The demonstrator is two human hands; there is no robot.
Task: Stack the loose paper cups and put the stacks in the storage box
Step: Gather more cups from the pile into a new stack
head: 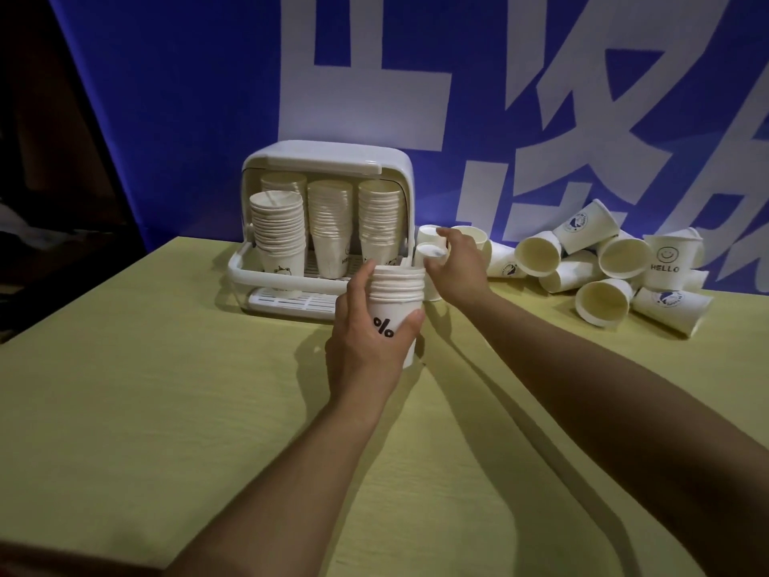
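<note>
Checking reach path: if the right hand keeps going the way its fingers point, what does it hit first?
Likely the small loose cup lying beside the storage box; the right hand already has its fingers around it. Depth is unclear, so contact isn't certain.

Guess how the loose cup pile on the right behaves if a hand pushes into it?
The loose cups lie mostly on their sides on the table, so they would probably roll, curving because they taper. They look like thin paper, so likely very light and apt to scatter. Open rims could dent under a firm grip.
</note>
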